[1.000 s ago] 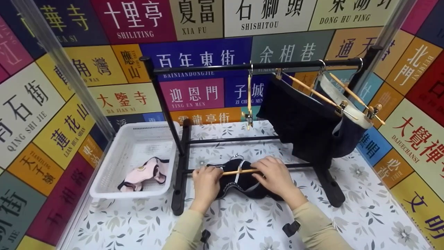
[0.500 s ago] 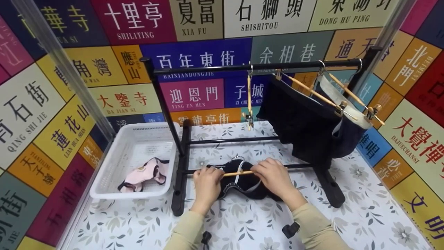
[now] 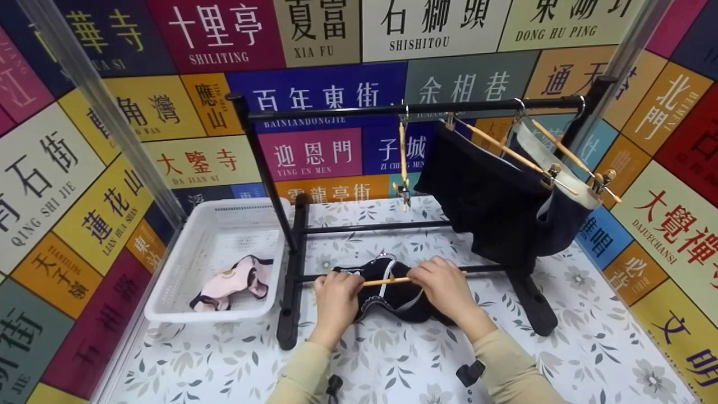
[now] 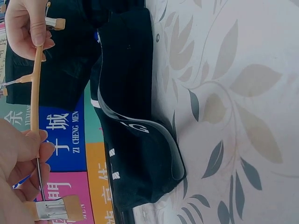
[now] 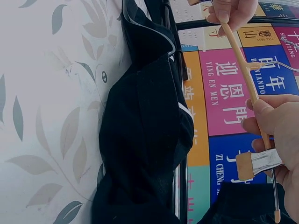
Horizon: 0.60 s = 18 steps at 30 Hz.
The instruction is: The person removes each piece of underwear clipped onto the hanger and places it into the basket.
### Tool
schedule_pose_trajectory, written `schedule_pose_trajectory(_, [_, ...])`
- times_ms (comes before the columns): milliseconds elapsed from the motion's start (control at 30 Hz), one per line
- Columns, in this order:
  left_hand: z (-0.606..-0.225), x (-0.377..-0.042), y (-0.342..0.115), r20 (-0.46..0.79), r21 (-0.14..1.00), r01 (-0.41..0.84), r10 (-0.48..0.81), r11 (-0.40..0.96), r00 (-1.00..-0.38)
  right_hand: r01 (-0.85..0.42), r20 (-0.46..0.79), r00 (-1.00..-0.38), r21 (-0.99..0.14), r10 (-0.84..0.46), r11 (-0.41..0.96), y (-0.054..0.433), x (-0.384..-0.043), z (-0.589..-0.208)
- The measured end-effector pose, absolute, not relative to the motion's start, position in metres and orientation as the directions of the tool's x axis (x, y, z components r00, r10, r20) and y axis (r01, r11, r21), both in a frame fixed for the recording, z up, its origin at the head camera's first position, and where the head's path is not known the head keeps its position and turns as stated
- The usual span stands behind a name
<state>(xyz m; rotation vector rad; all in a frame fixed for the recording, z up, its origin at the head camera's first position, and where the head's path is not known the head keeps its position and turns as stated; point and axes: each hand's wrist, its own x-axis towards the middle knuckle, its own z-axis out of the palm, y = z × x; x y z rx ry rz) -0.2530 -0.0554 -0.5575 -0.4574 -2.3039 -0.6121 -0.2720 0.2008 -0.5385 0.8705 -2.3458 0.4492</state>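
A wooden clip hanger (image 3: pixel 387 281) with a metal hook is held level over a black garment (image 3: pixel 401 306) on the table. My left hand (image 3: pixel 338 297) pinches the left part of its bar, and my right hand (image 3: pixel 446 286) pinches the right part. In the left wrist view, a metal clip with wooden tips (image 4: pixel 58 208) sits just beyond my left fingers. Another such clip (image 5: pixel 252 164) shows by my right hand in the right wrist view. Both clips are apart from the cloth. The garment lies crumpled, with a pale-edged opening and small white print.
A black rack (image 3: pixel 348 111) stands behind my hands. Two dark shorts (image 3: pixel 488 196) hang at its right, beside a bare clip hanger (image 3: pixel 402 151). A white basket (image 3: pixel 168 292) at the left holds a pink, black-trimmed garment (image 3: pixel 233 280). Patterned walls enclose the table.
The hanger and both hands have shifted very slightly toward the right and me. The garment, basket and hung shorts stay where they were.
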Motion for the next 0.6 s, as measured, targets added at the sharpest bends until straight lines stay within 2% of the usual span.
schedule_pose_trajectory(267, [-0.5565, -0.2527, -0.0539, 0.686, 0.314, 0.475, 0.149, 0.822, -0.712, -0.682, 0.642, -0.606, -0.117, -0.469, 0.722, 0.2016, -0.2711, -0.5393])
schedule_pose_trajectory(600, [-0.551, -0.2523, -0.0539, 0.642, 0.336, 0.456, 0.154, 0.824, -0.751, -0.679, 0.633, -0.628, -0.159, -0.453, 0.717, 0.2039, -0.2712, -0.5404])
